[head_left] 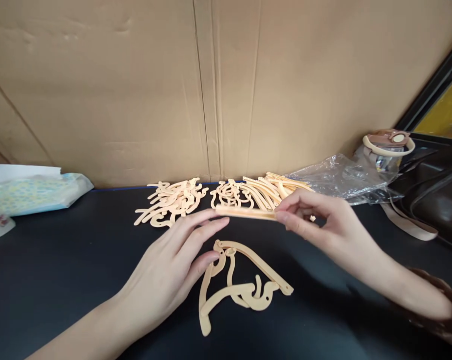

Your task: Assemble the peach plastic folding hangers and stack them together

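Level above the table is a thin beige plastic hanger arm point(245, 213). Its right end is pinched between the thumb and fingers of my right hand point(329, 225). My left hand point(169, 265) has its fingers stretched out, thumb apart, and the index fingertip reaches the arm's left end; whether it presses on it I cannot tell. Below, on the table, lie loosely overlapping beige hanger pieces point(258, 257): long curved arms and a hook piece point(261, 300). My left thumb partly overlaps the pieces' left side in view.
Behind lie a pile of hanger pieces point(176, 197), a pile of hooks point(231, 192) and a stack of arms point(261, 190). A clear plastic bag point(338, 175), a cup with a handle point(387, 150) and a black bag point(436, 190) stand right. A wipes packet point(41, 192) lies left. Cardboard point(135, 90) forms the back.
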`<state>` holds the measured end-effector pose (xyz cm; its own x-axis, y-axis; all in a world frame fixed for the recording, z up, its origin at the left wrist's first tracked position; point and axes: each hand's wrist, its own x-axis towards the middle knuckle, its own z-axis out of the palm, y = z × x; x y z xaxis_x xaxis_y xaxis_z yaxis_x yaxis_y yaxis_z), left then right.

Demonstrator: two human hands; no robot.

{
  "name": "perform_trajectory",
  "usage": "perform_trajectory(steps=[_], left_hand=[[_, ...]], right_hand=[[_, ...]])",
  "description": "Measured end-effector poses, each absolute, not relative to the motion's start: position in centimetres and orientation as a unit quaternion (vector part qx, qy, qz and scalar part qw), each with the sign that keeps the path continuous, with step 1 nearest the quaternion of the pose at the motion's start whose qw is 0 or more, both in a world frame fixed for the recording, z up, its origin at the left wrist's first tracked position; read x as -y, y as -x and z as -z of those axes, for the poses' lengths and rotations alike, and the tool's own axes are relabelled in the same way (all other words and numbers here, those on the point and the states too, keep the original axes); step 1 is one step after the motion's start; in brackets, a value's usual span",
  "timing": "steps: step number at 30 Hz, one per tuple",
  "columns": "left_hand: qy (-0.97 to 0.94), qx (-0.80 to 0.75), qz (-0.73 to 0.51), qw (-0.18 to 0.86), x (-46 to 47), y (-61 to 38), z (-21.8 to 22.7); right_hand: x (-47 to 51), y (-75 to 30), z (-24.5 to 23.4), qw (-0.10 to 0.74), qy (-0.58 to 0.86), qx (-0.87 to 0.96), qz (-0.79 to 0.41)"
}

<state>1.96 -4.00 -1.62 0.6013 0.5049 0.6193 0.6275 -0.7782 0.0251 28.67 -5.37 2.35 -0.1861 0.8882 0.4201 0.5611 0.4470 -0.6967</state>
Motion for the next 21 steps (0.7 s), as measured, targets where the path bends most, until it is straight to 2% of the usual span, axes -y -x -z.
perform_trajectory(steps=[3, 8, 12, 16, 21], left_hand=[[0.866, 0.331, 0.359, 0.109, 4.6, -2.3, 1.1], [0.798, 0.348, 0.492, -0.007, 5.3, -2.7, 0.7], [0.844, 0.363, 0.394, -0.016, 5.3, -2.6, 0.7], [0.863, 0.363, 0.349, -0.042, 5.6, -2.8, 1.0], [0.891, 0.323, 0.317, -0.046, 6.6, -3.6, 1.4]], right_hand=[[6.9, -27.2, -2.1, 0.380, 0.465, 0.762, -0.243], [7.9, -26.6, -2.1, 0.393, 0.473, 0.743, -0.262], [7.3, -27.1, -1.8, 0.417, 0.442, 0.696, -0.384], [6.9, -27.1, -1.3, 0.469, 0.326, 0.629, -0.526], [7.1, -26.4, -0.6, 0.399, 0.352, 0.647, -0.547]])
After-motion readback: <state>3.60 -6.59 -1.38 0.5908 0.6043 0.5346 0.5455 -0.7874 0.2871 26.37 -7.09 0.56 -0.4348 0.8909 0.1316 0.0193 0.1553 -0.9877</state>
